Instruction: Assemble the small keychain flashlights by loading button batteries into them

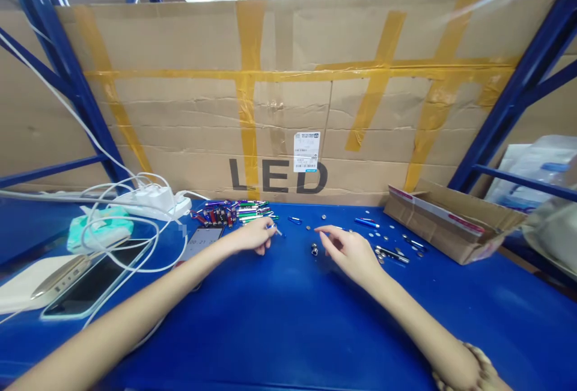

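My left hand is closed, its fingertips pinching a small slim whitish piece with a dark blue end; its kind is too small to make out. My right hand hovers low over the blue tabletop, index finger and thumb apart with nothing seen between them. Just left of its thumb lies a small shiny black and silver part. Beyond the hands are a small blue clip-like piece and a few button-cell-like discs. A pile of coloured metal pen-like tubes lies behind my left hand.
Right of my right hand lie scattered discs, dark tubes and a blue tube, before an open cardboard box. At left are a phone showing a timer, another phone, a power strip and tangled white cables. Cardboard backs the table.
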{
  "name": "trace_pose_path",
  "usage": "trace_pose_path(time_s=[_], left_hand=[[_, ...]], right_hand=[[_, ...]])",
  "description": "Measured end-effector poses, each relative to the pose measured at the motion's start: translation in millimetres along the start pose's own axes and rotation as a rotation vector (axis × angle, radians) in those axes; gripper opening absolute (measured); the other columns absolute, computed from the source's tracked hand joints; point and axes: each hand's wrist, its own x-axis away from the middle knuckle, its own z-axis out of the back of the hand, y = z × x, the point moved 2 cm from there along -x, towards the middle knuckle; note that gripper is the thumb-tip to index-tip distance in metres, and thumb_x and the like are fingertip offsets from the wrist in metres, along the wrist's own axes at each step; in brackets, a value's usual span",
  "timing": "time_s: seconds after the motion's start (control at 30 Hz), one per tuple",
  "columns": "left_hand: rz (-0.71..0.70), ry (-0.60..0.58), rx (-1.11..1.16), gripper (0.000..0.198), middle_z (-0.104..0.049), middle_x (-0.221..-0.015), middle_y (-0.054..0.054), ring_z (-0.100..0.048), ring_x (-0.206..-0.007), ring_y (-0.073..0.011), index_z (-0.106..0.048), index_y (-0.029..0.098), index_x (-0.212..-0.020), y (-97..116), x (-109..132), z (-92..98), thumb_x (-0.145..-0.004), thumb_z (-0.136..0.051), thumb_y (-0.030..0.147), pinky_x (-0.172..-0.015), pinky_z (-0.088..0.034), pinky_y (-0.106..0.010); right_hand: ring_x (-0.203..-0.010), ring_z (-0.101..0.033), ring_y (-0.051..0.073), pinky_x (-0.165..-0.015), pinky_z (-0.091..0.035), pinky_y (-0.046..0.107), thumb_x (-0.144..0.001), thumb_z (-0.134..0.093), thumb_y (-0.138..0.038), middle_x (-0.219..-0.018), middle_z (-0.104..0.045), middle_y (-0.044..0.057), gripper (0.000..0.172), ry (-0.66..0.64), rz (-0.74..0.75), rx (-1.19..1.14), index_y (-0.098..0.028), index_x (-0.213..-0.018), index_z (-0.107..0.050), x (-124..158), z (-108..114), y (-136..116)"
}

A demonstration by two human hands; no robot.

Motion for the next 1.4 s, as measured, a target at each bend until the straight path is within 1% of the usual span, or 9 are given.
trace_pose_path(time_s=[0.23,0.47,0.67,0.8,0.9,1.03,1.23,1.3,1.4], left_hand=[[0.076,0.184,-0.126,0.029,-0.058,-0.110,-0.008,-0.059,-0.092,-0.0200,-0.053,0.014,-0.111,15.9,-55.5,0.7,-0.087,-0.052,0.029,-0.077,-0.051,-0.039],[0.111,0.367,-0.418,0.031,-0.056,-0.114,-0.009,-0.058,-0.096,-0.0210,-0.052,0.014,-0.114,15.0,-76.8,-3.7,-0.086,-0.053,0.028,-0.080,-0.050,-0.040],[-0.100,0.436,-0.534,0.029,-0.055,-0.116,-0.009,-0.056,-0.099,-0.0215,-0.053,0.015,-0.113,41.6,-59.1,-12.0,-0.087,-0.052,0.029,-0.084,-0.047,-0.043],[-0.297,0.367,-0.505,0.019,-0.065,-0.091,-0.011,-0.050,-0.104,-0.0270,-0.063,0.013,-0.092,66.9,-35.2,-33.9,-0.085,-0.049,0.024,-0.086,-0.042,-0.040],[-0.374,0.303,-0.439,0.018,-0.065,-0.080,-0.008,-0.051,-0.096,-0.0271,-0.065,0.017,-0.088,75.4,-15.1,-47.7,-0.082,-0.049,0.025,-0.076,-0.044,-0.036],[-0.385,0.216,-0.327,0.026,-0.064,-0.069,-0.003,-0.054,-0.086,-0.0242,-0.061,0.020,-0.100,67.7,7.6,-54.7,-0.081,-0.051,0.033,-0.067,-0.044,-0.031],[-0.282,0.119,0.120,0.060,-0.063,-0.076,-0.002,-0.053,-0.061,-0.0152,-0.044,0.014,-0.128,36.3,18.3,-52.5,-0.076,-0.055,0.042,-0.060,-0.043,-0.026],[-0.314,0.137,0.171,0.049,-0.064,-0.078,-0.003,-0.054,-0.064,-0.0148,-0.054,0.016,-0.120,28.1,18.4,-49.6,-0.076,-0.055,0.039,-0.061,-0.041,-0.025],[-0.346,0.099,0.195,0.026,-0.065,-0.070,-0.003,-0.053,-0.062,-0.0138,-0.071,0.015,-0.082,19.5,20.9,-46.0,-0.077,-0.054,0.034,-0.057,-0.037,-0.022]], right_hand=[[-0.061,-0.062,0.017,-0.054,-0.039,0.025,-0.085,-0.039,-0.034,-0.064,-0.067,0.000,0.031,0.010,-0.136,0.092,-0.023,-0.100,-0.064,-5.9,6.9,11.8],[-0.067,-0.062,0.019,-0.055,-0.038,0.027,-0.082,-0.042,-0.032,-0.070,-0.068,0.001,0.029,0.077,-0.288,0.178,-0.022,-0.095,-0.066,-13.4,30.7,44.5],[-0.074,-0.062,0.018,-0.061,-0.042,0.026,-0.077,-0.051,-0.034,-0.078,-0.069,0.002,0.030,0.121,-0.344,0.179,-0.020,-0.099,-0.065,-15.6,51.3,72.7],[-0.067,-0.062,0.016,-0.056,-0.044,0.023,-0.063,-0.066,-0.041,-0.080,-0.069,0.001,0.033,-0.150,-0.256,0.084,-0.022,-0.089,-0.070,-13.3,42.9,77.3],[-0.063,-0.063,0.016,-0.055,-0.044,0.023,-0.058,-0.069,-0.025,-0.070,-0.069,0.002,0.019,-0.265,-0.257,0.052,-0.019,-0.075,-0.071,-11.3,29.6,75.7],[-0.067,-0.064,0.019,-0.060,-0.046,0.025,-0.058,-0.065,-0.015,-0.068,-0.069,0.006,0.010,-0.255,-0.258,0.004,-0.014,-0.067,-0.068,-12.0,17.8,67.4],[-0.056,-0.062,0.013,-0.048,-0.047,0.020,-0.075,-0.058,-0.039,-0.066,-0.066,0.003,0.032,-0.359,-0.145,-0.381,-0.013,-0.093,-0.065,-7.8,4.8,32.1],[-0.051,-0.058,0.011,-0.043,-0.046,0.020,-0.072,-0.062,-0.042,-0.061,-0.063,0.002,0.035,-0.364,-0.094,-0.552,-0.012,-0.091,-0.065,-3.4,-1.1,16.5],[-0.047,-0.052,0.008,-0.042,-0.046,0.019,-0.070,-0.065,-0.041,-0.057,-0.058,0.000,0.032,-0.351,-0.067,-0.659,-0.012,-0.086,-0.069,3.9,-11.3,-2.9]])
